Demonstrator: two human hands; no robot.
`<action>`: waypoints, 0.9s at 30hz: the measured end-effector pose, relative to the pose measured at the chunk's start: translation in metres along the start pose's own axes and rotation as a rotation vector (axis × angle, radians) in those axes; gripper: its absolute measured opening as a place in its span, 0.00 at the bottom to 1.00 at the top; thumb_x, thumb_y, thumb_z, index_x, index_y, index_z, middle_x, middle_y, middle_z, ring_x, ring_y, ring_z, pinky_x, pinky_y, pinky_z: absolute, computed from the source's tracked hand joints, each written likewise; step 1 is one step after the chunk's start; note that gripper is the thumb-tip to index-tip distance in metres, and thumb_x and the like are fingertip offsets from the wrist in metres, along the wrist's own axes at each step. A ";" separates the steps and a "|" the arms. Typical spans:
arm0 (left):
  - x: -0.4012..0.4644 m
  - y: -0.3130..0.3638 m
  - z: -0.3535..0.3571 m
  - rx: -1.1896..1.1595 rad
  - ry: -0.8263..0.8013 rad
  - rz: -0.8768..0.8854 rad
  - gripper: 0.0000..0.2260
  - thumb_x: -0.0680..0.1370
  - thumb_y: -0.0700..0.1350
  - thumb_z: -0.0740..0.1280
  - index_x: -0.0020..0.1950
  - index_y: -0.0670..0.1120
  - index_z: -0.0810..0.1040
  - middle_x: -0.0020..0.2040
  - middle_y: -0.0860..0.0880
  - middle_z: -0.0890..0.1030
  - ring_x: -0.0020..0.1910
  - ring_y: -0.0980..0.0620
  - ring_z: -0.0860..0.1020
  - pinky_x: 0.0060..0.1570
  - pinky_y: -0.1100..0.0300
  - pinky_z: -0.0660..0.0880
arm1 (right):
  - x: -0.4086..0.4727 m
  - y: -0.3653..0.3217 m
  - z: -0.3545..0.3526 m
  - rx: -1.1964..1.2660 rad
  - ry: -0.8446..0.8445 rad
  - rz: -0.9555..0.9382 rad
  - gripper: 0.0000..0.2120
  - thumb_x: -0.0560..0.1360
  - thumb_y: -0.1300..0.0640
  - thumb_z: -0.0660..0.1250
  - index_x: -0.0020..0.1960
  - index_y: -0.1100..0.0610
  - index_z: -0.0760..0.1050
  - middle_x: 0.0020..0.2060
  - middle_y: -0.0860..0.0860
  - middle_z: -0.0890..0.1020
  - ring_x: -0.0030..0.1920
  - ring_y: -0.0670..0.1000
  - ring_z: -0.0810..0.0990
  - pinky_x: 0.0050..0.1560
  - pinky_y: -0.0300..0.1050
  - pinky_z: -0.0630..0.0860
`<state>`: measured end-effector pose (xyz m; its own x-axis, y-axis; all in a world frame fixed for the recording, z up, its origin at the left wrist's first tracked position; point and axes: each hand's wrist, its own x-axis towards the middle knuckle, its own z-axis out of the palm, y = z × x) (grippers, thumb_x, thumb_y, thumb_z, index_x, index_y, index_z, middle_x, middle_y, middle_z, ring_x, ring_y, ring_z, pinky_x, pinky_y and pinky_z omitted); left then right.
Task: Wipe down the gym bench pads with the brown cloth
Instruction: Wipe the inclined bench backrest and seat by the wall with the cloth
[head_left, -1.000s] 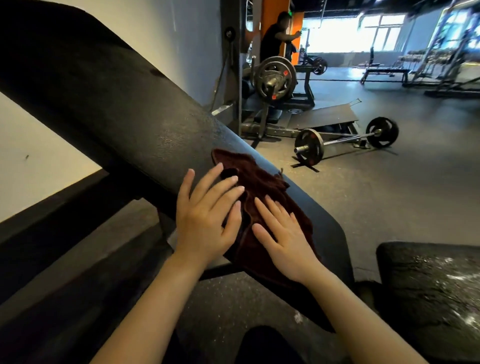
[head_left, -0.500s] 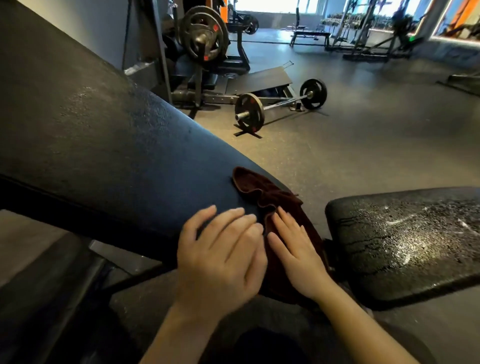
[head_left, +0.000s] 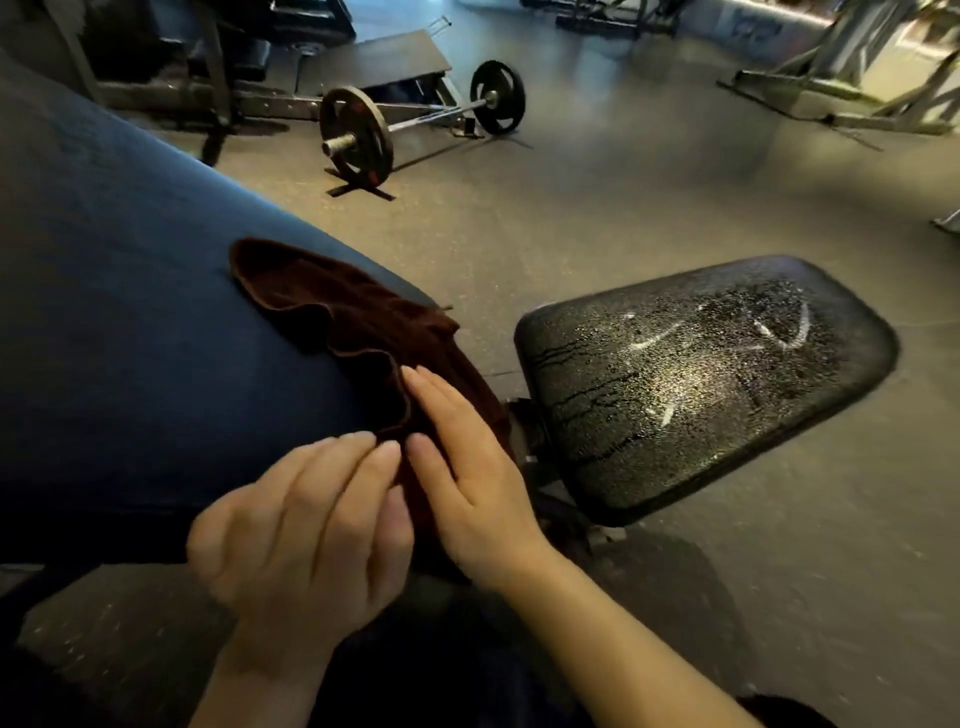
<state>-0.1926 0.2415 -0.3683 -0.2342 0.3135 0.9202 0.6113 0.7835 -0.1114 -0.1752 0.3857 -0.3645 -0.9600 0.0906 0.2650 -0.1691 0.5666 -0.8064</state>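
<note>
- The brown cloth (head_left: 358, 332) lies bunched on the lower end of the back pad (head_left: 135, 332), the big dark pad filling the frame from nine o'clock to the centre.
- Its long axis runs diagonally: one end points to about ten o'clock, up the pad, and the other drops toward five o'clock over the pad's lower edge.
- The right hand (head_left: 467, 467) lies flat on the cloth's lower part, fingers straight and close together, pointing to about eleven o'clock; most of the cloth stretches beyond its fingertips at ten to eleven o'clock.
- The left hand (head_left: 306, 535) sits just beside the right, at its eight o'clock, fingers loosely bent. Its fingertips reach the cloth's near hem, but motion blur hides whether they pinch the fabric or only touch it.
- At three o'clock from the cloth, apart from it, the seat pad (head_left: 706, 384) shows wet beads, pale streaks and dark runs on its black surface.
- A barbell (head_left: 415, 119) with plates rests on the floor (head_left: 623, 208) at twelve o'clock.
- No brand, label or writing is readable on the cloth, the pads or the plates.
</note>
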 end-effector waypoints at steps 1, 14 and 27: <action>-0.003 -0.001 0.002 0.004 -0.021 -0.008 0.12 0.82 0.47 0.60 0.61 0.44 0.76 0.58 0.47 0.78 0.51 0.45 0.77 0.46 0.48 0.74 | -0.010 0.007 0.000 -0.002 0.002 -0.012 0.25 0.81 0.42 0.52 0.77 0.43 0.60 0.77 0.40 0.61 0.77 0.40 0.56 0.77 0.58 0.56; 0.002 0.040 -0.014 0.024 -0.172 -0.266 0.14 0.82 0.45 0.58 0.54 0.43 0.83 0.55 0.49 0.83 0.59 0.48 0.77 0.74 0.52 0.53 | -0.037 0.060 -0.027 0.178 -0.036 -0.391 0.21 0.79 0.57 0.60 0.72 0.47 0.69 0.71 0.44 0.71 0.74 0.45 0.67 0.73 0.54 0.66; 0.037 0.135 -0.003 -0.864 -0.794 -0.621 0.08 0.76 0.55 0.72 0.44 0.53 0.78 0.38 0.53 0.81 0.40 0.54 0.80 0.42 0.50 0.78 | -0.059 0.045 -0.161 0.369 0.058 -0.108 0.07 0.76 0.52 0.62 0.43 0.52 0.76 0.34 0.44 0.76 0.36 0.39 0.74 0.37 0.32 0.69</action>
<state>-0.1171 0.3572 -0.3481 -0.8420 0.4877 0.2305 0.4548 0.4119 0.7896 -0.0898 0.5381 -0.3315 -0.9198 0.0987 0.3797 -0.3476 0.2434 -0.9055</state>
